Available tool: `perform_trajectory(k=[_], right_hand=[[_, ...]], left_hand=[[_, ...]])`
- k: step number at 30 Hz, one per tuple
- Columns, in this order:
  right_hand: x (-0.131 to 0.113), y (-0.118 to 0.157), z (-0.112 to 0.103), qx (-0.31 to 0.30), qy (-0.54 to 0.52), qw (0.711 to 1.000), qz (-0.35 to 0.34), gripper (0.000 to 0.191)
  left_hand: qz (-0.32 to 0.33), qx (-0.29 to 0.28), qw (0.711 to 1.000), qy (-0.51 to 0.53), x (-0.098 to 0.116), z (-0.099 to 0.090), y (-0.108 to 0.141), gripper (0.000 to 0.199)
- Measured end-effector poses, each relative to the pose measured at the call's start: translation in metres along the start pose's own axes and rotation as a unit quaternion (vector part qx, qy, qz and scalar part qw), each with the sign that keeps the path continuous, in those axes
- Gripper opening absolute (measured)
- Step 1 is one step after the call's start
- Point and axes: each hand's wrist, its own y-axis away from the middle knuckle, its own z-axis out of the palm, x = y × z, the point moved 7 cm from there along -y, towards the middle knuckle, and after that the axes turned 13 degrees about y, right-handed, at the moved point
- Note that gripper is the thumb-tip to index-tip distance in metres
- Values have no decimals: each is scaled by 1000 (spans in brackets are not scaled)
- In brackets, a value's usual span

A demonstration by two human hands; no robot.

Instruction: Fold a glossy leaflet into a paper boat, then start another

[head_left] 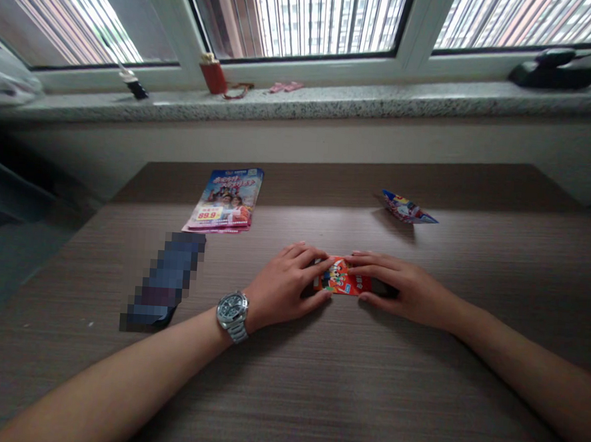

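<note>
A small red printed paper (341,277), with cartoon-like figures on it, lies on the table between my hands. It looks folded. My left hand (292,281), with a metal watch (233,308) on the wrist, has thumb and fingers on the paper's left end. At the right end, my right hand (396,284) holds the paper the same way, fingers along the far edge and thumb at the near edge. Part of both ends is hidden under my fingers. Beyond my right hand stands a folded blue and red paper piece (407,209) with pointed ends.
A stack of printed flyers (229,200) lies at the back left of the brown table (315,395). Nearer sits a dark, pixelated phone-like object (166,280). The stone windowsill (343,104) carries a red container (213,74), a charger-like plug (133,84) and a black device (555,75).
</note>
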Motion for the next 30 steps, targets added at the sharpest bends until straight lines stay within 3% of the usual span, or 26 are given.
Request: perform_trajectory(k=[9,16,24,30], right_hand=[[0,1,-2,3,2,1000,-5,48],[4,0,-8,35,-36,999,18,28],[9,-1,-12,46,-36,995,78,20],[7,-3,-14,57,-17,997,54,24]], left_hand=[[-3,14,1000,3,3,-3,-2,37],[-12,28,1000,5,2,-7,-2,30],[9,38,999,23,3,-6,-1,52],[-4,34,999,21,-4,-1,-1,55]])
